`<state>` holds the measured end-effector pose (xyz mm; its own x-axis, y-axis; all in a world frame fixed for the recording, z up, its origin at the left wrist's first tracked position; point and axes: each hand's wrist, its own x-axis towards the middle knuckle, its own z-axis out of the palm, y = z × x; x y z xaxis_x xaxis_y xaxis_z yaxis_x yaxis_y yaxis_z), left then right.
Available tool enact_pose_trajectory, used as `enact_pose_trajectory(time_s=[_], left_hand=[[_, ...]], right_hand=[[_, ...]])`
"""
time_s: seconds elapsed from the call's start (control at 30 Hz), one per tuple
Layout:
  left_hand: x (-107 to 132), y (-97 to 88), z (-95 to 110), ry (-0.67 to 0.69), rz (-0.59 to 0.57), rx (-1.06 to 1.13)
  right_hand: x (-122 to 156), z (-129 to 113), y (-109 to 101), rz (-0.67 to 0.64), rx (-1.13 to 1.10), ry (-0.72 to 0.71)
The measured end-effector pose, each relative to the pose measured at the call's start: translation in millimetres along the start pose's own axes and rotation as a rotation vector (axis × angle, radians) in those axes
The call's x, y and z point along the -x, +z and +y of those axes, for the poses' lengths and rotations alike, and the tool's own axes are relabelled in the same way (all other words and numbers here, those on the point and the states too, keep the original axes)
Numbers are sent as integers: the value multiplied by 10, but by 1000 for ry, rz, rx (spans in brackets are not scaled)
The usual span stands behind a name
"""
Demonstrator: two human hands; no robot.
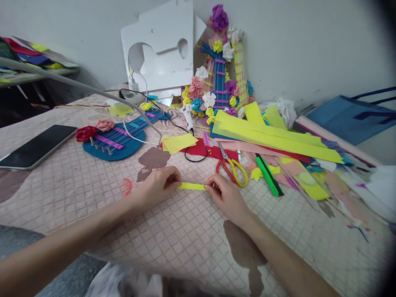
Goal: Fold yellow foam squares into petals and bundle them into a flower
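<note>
A narrow yellow paper strip (192,186) is stretched level just above a quilted pink surface (185,239). My left hand (159,185) pinches its left end with fingers closed. My right hand (224,196) pinches the right end, fingers curled. Just beyond my right hand lie scissors (232,167) with red and yellow handles, and a green utility knife (268,175) to their right.
A blue felt guitar (119,138) with paper roses lies at the left, a dark tablet (37,146) further left. A glue gun (187,115) with its black cord, a decorated upright guitar (220,74), yellow paper sheets (272,136) and scraps crowd the back and right.
</note>
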<state>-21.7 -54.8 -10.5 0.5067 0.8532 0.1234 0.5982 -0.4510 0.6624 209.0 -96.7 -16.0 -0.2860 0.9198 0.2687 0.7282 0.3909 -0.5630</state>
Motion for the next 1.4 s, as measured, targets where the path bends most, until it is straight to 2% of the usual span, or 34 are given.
enact_pose_trajectory(time_s=[0.13,0.3,0.53,0.73,0.93,1.13,1.3,1.4], left_hand=[[-23,-25,50,16,-32,111],[-127,16,256,38,-115,142],[-171,112,332,-8,-104,185],[-167,134,328,73,-70,187],[-163,118,354,8,-102,225],[-171,120,325,-67,-131,264],[-173,133,298,-55,-138,329],[-174,125,289,-67,-130,305]], right_hand=[[4,-8,-13,42,15,-69],[31,-8,-11,72,4,-106],[27,-79,-23,98,-74,7],[-9,-133,4,13,-198,6],[-8,-114,-3,20,-251,49],[2,-44,-30,-64,-457,251],[3,-47,-4,-98,-500,266],[9,-18,-43,-194,-616,328]])
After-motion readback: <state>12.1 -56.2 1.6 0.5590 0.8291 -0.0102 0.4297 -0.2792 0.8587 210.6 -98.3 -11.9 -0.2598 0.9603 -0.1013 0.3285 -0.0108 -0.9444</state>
